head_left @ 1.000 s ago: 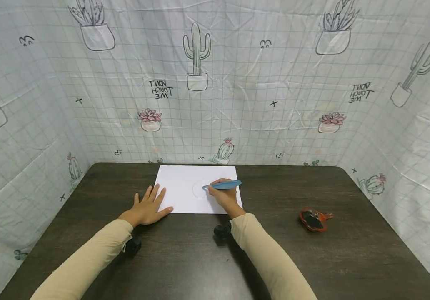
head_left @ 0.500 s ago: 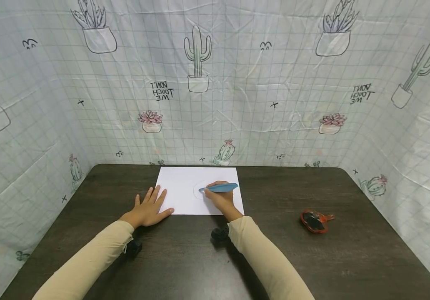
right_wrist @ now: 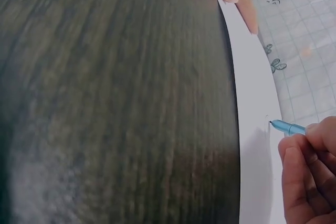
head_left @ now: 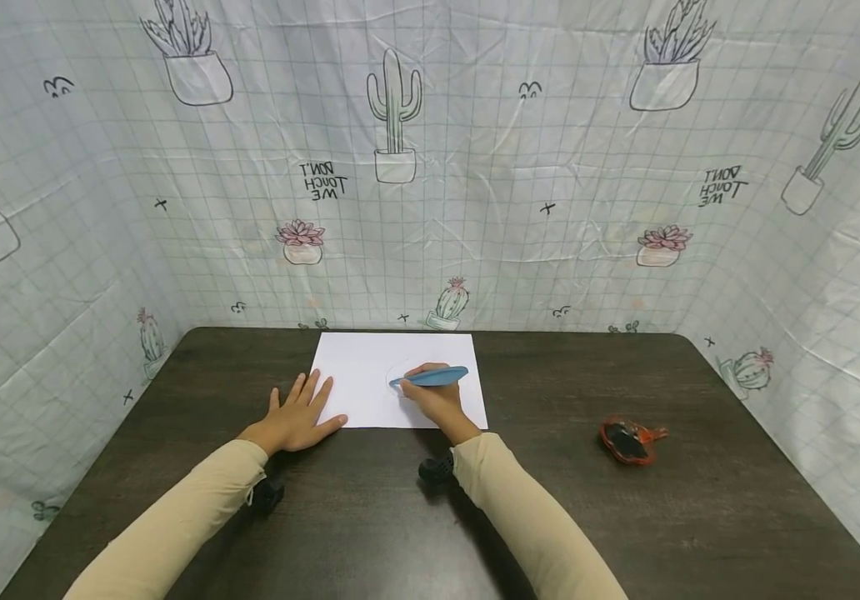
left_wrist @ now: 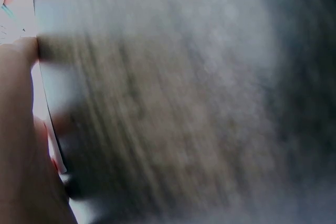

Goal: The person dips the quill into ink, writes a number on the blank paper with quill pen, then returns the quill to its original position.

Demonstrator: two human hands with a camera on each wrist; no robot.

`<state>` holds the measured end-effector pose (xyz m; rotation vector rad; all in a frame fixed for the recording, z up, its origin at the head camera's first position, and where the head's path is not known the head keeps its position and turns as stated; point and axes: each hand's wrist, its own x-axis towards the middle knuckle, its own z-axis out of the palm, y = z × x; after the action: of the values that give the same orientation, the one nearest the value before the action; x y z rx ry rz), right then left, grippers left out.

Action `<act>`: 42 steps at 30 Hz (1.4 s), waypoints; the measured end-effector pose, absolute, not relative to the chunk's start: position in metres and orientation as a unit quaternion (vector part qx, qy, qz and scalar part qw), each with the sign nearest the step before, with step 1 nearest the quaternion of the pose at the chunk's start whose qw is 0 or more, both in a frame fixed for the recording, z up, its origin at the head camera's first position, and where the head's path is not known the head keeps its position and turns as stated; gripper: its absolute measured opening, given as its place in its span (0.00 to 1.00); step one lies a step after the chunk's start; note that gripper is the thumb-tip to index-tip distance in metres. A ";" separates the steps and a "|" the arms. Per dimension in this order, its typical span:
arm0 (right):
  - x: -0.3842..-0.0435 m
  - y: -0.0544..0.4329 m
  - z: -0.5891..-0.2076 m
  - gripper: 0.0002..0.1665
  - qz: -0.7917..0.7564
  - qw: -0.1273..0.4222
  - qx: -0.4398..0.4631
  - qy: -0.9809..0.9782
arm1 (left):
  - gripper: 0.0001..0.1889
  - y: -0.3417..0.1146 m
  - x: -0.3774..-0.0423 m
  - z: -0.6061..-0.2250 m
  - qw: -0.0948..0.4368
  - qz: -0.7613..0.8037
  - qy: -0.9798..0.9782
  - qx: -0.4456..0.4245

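A white sheet of paper (head_left: 355, 367) lies at the far middle of the dark table. My right hand (head_left: 441, 404) pinches a blue pen (head_left: 436, 377), broad and leaf-shaped at its rear half. In the right wrist view, the dark tip of the pen (right_wrist: 289, 127) is right at the paper, by a short thin line. A faint curved line shows around the tip in the head view, partly covered by my right hand. Fingers spread flat, my left hand (head_left: 297, 421) rests over the paper's lower left edge and the table beside it.
Toward the right of the table (head_left: 700, 517) lies a small orange-red object (head_left: 627, 442) with a black patch and a short stub. Cloth (head_left: 505, 258) printed with cacti hangs behind the table and along both sides. Dark cameras sit under both wrists.
My right hand has moved left and slightly toward me, drawing the pen tip along the left side of the faint curve. My left hand has stayed in place.
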<state>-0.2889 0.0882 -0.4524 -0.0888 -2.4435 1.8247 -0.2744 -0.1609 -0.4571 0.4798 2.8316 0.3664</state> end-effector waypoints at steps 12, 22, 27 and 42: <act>-0.286 0.087 -0.450 0.05 0.575 0.038 0.000 -0.817 | 0.45 -0.162 -0.276 -0.460 0.125 0.128 0.969 0.167; -0.283 0.086 -0.450 0.06 0.569 0.044 -0.006 -0.821 | 0.45 -0.162 -0.275 -0.461 0.124 0.132 0.970 0.164; -0.283 0.085 -0.448 0.06 0.559 0.053 -0.012 -0.827 | 0.44 -0.162 -0.275 -0.460 0.122 0.134 0.969 0.166; -0.292 0.096 -0.432 0.05 0.595 0.058 0.011 -0.802 | 0.44 -0.161 -0.276 -0.459 0.122 0.135 0.969 0.167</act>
<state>-0.2923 0.0960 -0.4316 0.0324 -2.4293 1.8019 -0.2756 -0.1614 -0.4586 0.4881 2.8274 0.3935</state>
